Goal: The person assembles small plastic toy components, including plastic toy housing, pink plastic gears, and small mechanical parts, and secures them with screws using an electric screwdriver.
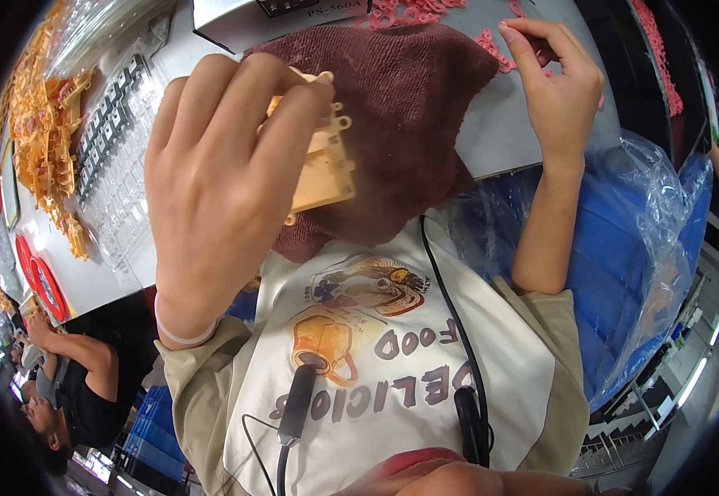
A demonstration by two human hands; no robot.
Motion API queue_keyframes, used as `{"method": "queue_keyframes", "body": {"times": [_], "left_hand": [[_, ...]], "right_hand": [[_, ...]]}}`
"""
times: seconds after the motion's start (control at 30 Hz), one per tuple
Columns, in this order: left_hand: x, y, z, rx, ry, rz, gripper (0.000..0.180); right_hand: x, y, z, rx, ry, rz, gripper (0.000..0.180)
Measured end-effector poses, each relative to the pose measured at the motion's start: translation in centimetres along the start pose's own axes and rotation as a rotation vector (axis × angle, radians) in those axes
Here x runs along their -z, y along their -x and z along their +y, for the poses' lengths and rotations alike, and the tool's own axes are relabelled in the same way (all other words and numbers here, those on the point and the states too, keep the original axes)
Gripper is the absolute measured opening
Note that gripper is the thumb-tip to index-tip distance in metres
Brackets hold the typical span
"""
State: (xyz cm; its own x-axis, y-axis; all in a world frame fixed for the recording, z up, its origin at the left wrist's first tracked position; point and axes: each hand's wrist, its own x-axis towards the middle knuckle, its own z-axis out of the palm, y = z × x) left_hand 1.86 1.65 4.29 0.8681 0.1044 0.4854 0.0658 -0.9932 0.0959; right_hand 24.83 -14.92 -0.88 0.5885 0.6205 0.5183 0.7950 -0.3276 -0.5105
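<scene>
The left hand (211, 174) pinches a yellow plastic housing (324, 178) in its curled fingers, the part showing just right of them, with a brown towel (409, 99) beyond. On the right hand (562, 95) the thumb and forefinger tips come close; whether they grip anything, I cannot tell. Pink ring-shaped pieces (413, 13) lie left of those fingertips on the worktop (500, 132).

You had your passage over the brown cloth (409, 107).
Between your left hand (219, 165) and right hand (562, 91), the cloth and a strip of counter (504, 124) left you room, though a yellow part (325, 178) overhung the cloth. Beyond, a box (235, 26) and pink pieces (413, 11) stood in your way; clear trays (128, 186) and piled orange parts (48, 132) crowded your left.
</scene>
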Motion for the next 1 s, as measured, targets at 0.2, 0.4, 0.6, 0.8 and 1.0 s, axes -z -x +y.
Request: {"method": "queue_keyframes", "body": {"times": [0.2, 0.4, 0.6, 0.8, 1.0], "left_hand": [[0.2, 1.1, 1.4, 0.025, -0.122, 0.011, 0.022], [0.0, 1.6, 0.9, 0.08, -0.026, -0.029, 0.027], [-0.2, 3.8, 0.5, 0.212, 0.277, -0.152, 0.069], [-1.7, 4.3, -0.4, 0.249, 0.466, -0.046, 0.097], [-3.2, 3.3, 0.2, 0.187, 0.451, 0.085, 0.097]], "right_hand": [[-0.3, -0.3, -0.4, 0.011, -0.045, 0.011, 0.011], [-0.3, -0.2, -0.5, 0.022, -0.093, -0.01, 0.012], [-0.6, 0.6, -0.1, -0.077, -0.246, 0.03, 0.014], [0.4, 0.1, -1.5, -0.197, -0.617, -0.101, 0.016], [0.3, 0.3, -4.1, -0.154, -0.63, -0.186, 0.018]]}}
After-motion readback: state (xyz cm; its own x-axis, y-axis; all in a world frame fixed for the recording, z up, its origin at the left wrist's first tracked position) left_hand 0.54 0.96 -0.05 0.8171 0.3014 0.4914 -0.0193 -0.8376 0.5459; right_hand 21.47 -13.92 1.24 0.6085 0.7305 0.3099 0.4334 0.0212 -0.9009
